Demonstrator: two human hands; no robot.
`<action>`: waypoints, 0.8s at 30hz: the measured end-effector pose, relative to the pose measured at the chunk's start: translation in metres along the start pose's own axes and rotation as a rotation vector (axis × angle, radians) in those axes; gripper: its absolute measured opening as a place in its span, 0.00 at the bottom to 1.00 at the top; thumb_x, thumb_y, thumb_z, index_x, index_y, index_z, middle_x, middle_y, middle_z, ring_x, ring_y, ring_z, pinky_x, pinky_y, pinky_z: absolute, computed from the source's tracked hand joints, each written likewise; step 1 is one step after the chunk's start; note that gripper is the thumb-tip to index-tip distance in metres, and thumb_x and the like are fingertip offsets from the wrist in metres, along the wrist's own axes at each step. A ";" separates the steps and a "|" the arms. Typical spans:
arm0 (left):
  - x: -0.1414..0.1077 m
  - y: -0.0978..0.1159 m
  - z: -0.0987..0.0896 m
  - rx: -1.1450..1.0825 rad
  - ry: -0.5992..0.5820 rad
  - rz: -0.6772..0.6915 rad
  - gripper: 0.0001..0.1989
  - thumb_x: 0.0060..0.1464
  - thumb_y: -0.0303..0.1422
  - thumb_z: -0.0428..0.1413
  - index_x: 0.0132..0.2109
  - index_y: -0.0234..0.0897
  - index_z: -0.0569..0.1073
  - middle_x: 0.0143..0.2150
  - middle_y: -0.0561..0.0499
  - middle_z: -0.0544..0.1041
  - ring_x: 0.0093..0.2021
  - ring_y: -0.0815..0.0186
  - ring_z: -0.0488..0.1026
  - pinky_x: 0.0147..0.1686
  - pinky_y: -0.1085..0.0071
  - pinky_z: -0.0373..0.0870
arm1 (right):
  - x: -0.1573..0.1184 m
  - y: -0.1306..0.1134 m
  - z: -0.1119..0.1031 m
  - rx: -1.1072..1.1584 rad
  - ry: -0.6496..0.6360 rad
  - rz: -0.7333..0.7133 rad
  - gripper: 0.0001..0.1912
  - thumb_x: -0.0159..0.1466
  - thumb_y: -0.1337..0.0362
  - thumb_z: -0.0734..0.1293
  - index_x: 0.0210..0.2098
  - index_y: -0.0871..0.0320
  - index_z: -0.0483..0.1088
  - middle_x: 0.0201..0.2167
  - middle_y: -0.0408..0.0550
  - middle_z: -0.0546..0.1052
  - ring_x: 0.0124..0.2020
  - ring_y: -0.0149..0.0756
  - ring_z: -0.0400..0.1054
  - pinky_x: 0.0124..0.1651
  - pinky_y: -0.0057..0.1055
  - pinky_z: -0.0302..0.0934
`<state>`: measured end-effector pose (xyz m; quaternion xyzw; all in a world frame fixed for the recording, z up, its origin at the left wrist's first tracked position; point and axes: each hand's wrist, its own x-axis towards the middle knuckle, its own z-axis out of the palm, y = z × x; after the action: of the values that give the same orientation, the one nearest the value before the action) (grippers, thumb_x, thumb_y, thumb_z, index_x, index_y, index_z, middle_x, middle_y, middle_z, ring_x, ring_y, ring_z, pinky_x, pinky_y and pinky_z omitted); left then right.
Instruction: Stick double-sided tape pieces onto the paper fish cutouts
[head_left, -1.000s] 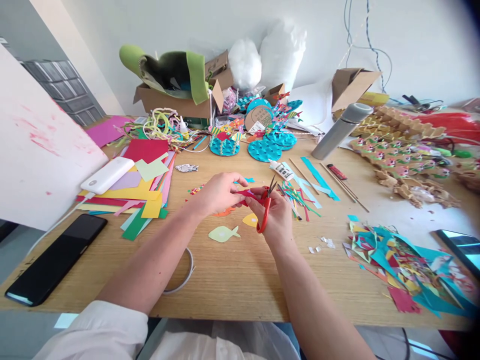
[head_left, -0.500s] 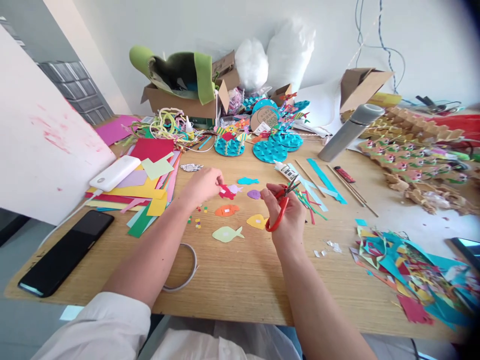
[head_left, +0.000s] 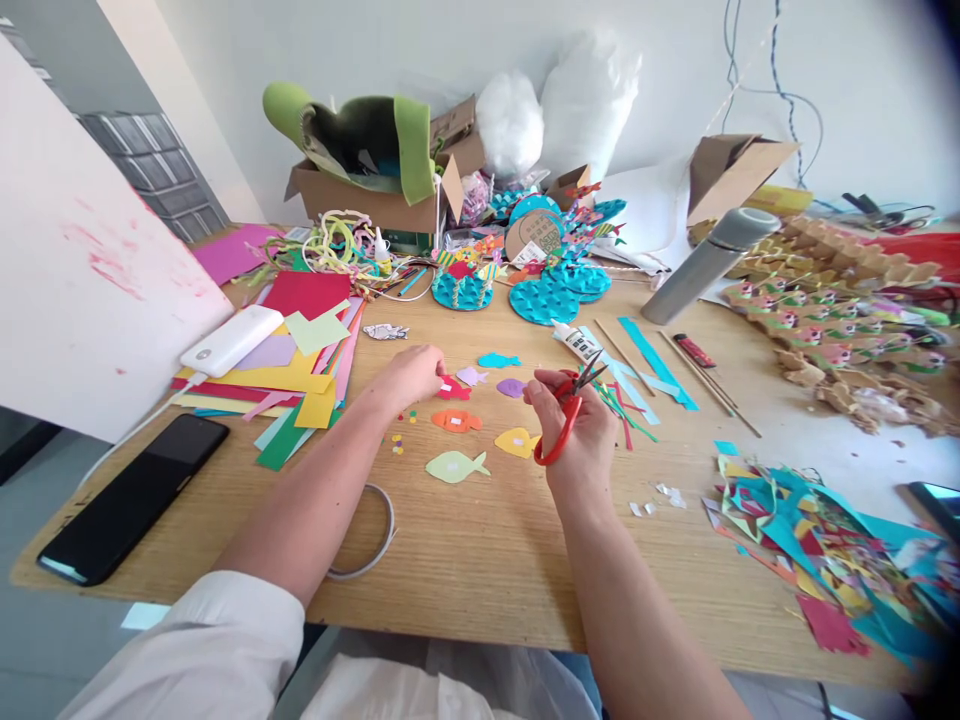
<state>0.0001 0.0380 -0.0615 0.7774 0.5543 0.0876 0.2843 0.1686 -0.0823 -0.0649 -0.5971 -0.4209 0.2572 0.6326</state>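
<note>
My left hand [head_left: 420, 375] has its fingers together at the left end of a red paper fish [head_left: 454, 388]. Red-handled scissors [head_left: 571, 415] are in my right hand [head_left: 581, 435], their blades pointing up and right, slightly parted. Between the hands lie a lilac fish [head_left: 472, 376], a blue fish [head_left: 499, 360] and a purple oval piece [head_left: 511, 388]. Nearer me are an orange fish [head_left: 456, 420], a yellow fish [head_left: 516, 442] and a pale green fish [head_left: 456, 466]. Small white patches show on several of them.
Coloured paper [head_left: 315, 390], a power bank [head_left: 232, 338] and a phone [head_left: 135, 495] lie left. A tape ring [head_left: 391, 530] is near the front. At right are paper scraps [head_left: 817, 540] and a grey bottle [head_left: 709, 268]. A glue tube [head_left: 576, 342] lies beyond my right hand.
The red fish, tilted over the lilac one before, now lies flatter and apart from it at my left fingertips. My right hand still holds the scissors. The view has shifted slightly.
</note>
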 end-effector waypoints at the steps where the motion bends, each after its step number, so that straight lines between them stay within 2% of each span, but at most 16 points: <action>1: 0.000 0.000 0.000 0.043 0.000 0.003 0.06 0.44 0.24 0.57 0.32 0.36 0.77 0.31 0.45 0.80 0.36 0.59 0.76 0.40 0.67 0.67 | 0.000 0.000 0.000 0.007 -0.002 0.003 0.17 0.55 0.53 0.71 0.36 0.59 0.72 0.29 0.46 0.76 0.32 0.37 0.71 0.35 0.33 0.63; 5: -0.003 0.002 0.000 0.190 0.000 0.008 0.07 0.47 0.26 0.57 0.36 0.36 0.77 0.37 0.43 0.80 0.38 0.58 0.76 0.40 0.67 0.67 | -0.001 -0.001 0.000 0.022 -0.013 0.010 0.16 0.54 0.54 0.72 0.36 0.59 0.72 0.28 0.46 0.76 0.32 0.37 0.71 0.35 0.33 0.63; 9: -0.008 0.006 -0.006 0.266 -0.006 0.011 0.08 0.49 0.28 0.56 0.38 0.35 0.78 0.36 0.43 0.80 0.39 0.58 0.76 0.40 0.68 0.67 | -0.002 0.000 0.001 -0.013 -0.036 -0.003 0.15 0.55 0.54 0.71 0.36 0.58 0.73 0.29 0.46 0.76 0.32 0.37 0.71 0.35 0.34 0.64; 13: -0.023 0.016 -0.023 0.304 0.023 0.025 0.09 0.52 0.31 0.56 0.40 0.38 0.78 0.39 0.44 0.80 0.43 0.58 0.75 0.43 0.69 0.66 | -0.003 0.000 0.001 -0.105 -0.092 -0.047 0.14 0.56 0.54 0.70 0.35 0.58 0.74 0.29 0.47 0.77 0.31 0.38 0.72 0.35 0.34 0.65; 16: -0.048 0.028 -0.040 0.333 0.045 0.130 0.06 0.53 0.31 0.55 0.37 0.38 0.77 0.37 0.46 0.79 0.42 0.57 0.74 0.43 0.67 0.65 | -0.006 0.000 0.002 -0.176 -0.119 -0.098 0.13 0.57 0.55 0.69 0.34 0.58 0.75 0.29 0.47 0.77 0.31 0.37 0.71 0.34 0.34 0.65; 20: -0.093 0.043 -0.050 0.479 -0.066 0.253 0.09 0.54 0.32 0.54 0.28 0.37 0.75 0.29 0.46 0.77 0.35 0.56 0.75 0.40 0.63 0.65 | -0.009 -0.001 0.003 -0.183 -0.138 -0.128 0.11 0.58 0.56 0.69 0.34 0.57 0.75 0.27 0.45 0.76 0.29 0.36 0.70 0.32 0.32 0.64; 24: -0.130 0.043 -0.037 0.627 -0.286 0.358 0.08 0.49 0.35 0.60 0.27 0.36 0.76 0.27 0.43 0.78 0.34 0.51 0.76 0.34 0.62 0.66 | -0.009 -0.003 0.001 -0.188 -0.126 -0.124 0.10 0.58 0.57 0.69 0.33 0.58 0.75 0.26 0.44 0.76 0.28 0.35 0.70 0.32 0.31 0.63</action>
<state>-0.0300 -0.0777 0.0156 0.9154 0.3644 -0.1469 0.0875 0.1622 -0.0894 -0.0640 -0.6091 -0.5181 0.2139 0.5611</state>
